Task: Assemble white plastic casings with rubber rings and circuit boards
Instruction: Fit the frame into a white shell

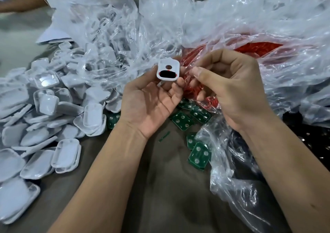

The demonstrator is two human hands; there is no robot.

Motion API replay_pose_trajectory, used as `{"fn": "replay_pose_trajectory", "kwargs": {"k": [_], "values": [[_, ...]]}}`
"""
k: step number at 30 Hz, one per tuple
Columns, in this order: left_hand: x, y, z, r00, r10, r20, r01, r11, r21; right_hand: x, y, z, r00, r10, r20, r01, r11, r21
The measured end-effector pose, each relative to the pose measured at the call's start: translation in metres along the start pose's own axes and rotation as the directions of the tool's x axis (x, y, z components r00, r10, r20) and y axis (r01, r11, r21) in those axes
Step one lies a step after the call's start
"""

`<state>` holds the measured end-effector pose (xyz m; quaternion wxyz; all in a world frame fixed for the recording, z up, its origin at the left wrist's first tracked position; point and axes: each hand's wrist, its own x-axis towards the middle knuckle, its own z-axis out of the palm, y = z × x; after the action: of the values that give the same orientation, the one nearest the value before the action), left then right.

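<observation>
Head view: left hand [148, 104] pinches a white casing [168, 69] at its fingertips, opening toward camera, long axis roughly 12–6. Right hand [230, 88] sits at 3 o'clock of it, just beside, fingers curled, thumb [201, 73] to forefinger; whether it holds a ring from the red rings [259, 47] bag, cannot tell. Boards [182, 120] lie at 6, nearer the left.

free: bare table [171, 188] btwn forearms | blocking: casing pile [44, 111] L, plastic bags [250, 27] crowding ahead/R, circuit boards [199, 153] lying centre
</observation>
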<state>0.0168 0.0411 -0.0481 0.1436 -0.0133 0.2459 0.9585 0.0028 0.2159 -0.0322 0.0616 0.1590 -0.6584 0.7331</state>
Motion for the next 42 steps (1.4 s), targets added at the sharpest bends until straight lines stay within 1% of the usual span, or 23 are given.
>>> {"fn": "replay_pose_trajectory", "kwargs": {"k": [4, 11, 15, 17, 22, 24, 26, 29, 33, 37, 39, 42], "values": [[0.0, 0.001, 0.0, 0.999, -0.03, 0.009, 0.03, 0.997, 0.073, 0.001, 0.0, -0.001, 1.0, -0.012, -0.025, 0.01, 0.997, -0.072], [0.001, -0.001, 0.0, 0.998, -0.057, 0.027, 0.052, 0.988, 0.142, 0.005, -0.006, -0.007, 0.998, -0.01, -0.067, 0.01, 1.0, -0.012], [-0.003, -0.003, 0.0, 0.995, -0.083, 0.055, 0.072, 0.981, 0.179, 0.006, -0.007, -0.008, 0.996, -0.072, -0.056, 0.067, 0.995, -0.08], [-0.003, -0.004, 0.001, 0.995, -0.094, 0.039, 0.085, 0.976, 0.199, 0.005, -0.006, -0.008, 0.998, -0.051, -0.042, 0.048, 0.997, -0.067], [-0.002, -0.003, 0.004, 0.995, -0.096, 0.01, 0.092, 0.976, 0.2, 0.004, -0.01, -0.007, 0.999, 0.049, -0.016, -0.048, 0.996, 0.081], [-0.003, -0.004, 0.004, 0.996, -0.094, 0.004, 0.092, 0.975, 0.201, 0.002, -0.011, -0.006, 0.997, 0.073, -0.023, -0.071, 0.993, 0.099], [-0.004, -0.004, 0.005, 0.995, -0.1, 0.001, 0.098, 0.974, 0.205, 0.002, -0.012, -0.007, 0.996, 0.086, -0.024, -0.084, 0.993, 0.083], [-0.004, -0.004, 0.007, 0.995, -0.103, -0.018, 0.105, 0.971, 0.217, 0.003, -0.013, -0.009, 0.998, 0.06, -0.03, -0.061, 0.998, -0.026], [-0.003, -0.004, 0.006, 0.994, -0.101, -0.031, 0.105, 0.967, 0.233, 0.003, -0.01, -0.009, 0.999, -0.044, -0.032, 0.036, 0.974, -0.223], [-0.002, -0.005, 0.006, 0.995, -0.098, -0.029, 0.102, 0.961, 0.258, 0.002, -0.009, -0.009, 0.979, -0.204, -0.008, 0.177, 0.867, -0.465], [-0.002, -0.005, 0.006, 0.995, -0.097, -0.02, 0.099, 0.961, 0.258, 0.002, -0.008, -0.008, 0.974, -0.226, 0.004, 0.197, 0.841, -0.504], [-0.002, -0.006, 0.006, 0.995, -0.094, -0.012, 0.094, 0.962, 0.258, 0.002, -0.007, -0.005, 0.975, -0.221, 0.016, 0.197, 0.832, -0.518]]}}
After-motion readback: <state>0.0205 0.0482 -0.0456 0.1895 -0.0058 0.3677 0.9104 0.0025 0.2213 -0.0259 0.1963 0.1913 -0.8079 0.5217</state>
